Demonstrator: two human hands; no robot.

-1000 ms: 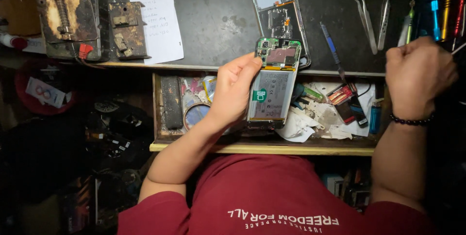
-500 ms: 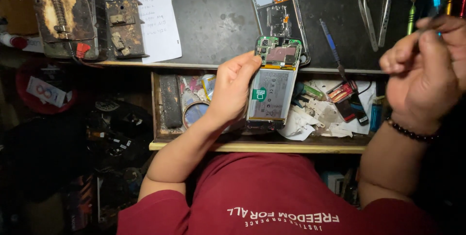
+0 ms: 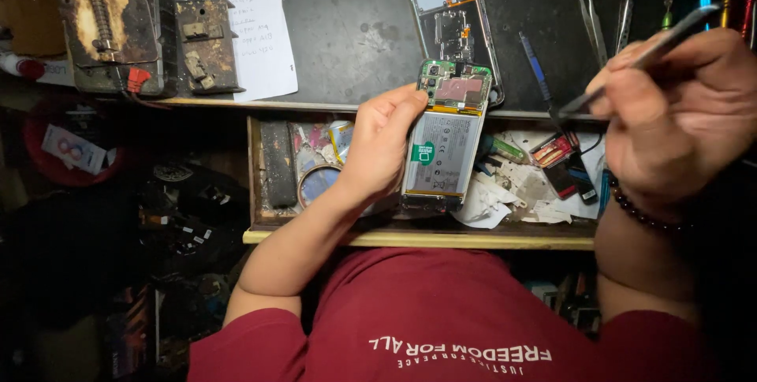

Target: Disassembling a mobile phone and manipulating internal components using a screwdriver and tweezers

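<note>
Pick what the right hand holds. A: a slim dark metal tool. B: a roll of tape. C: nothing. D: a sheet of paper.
A: the right hand pinches a slim dark metal tool, while the left hand grips the opened phone with its battery exposed.

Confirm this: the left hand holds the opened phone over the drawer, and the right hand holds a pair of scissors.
Not scissors. In the head view the right hand holds a thin metal tool, one slim shaft. The left hand does hold the opened phone over the drawer.
</note>
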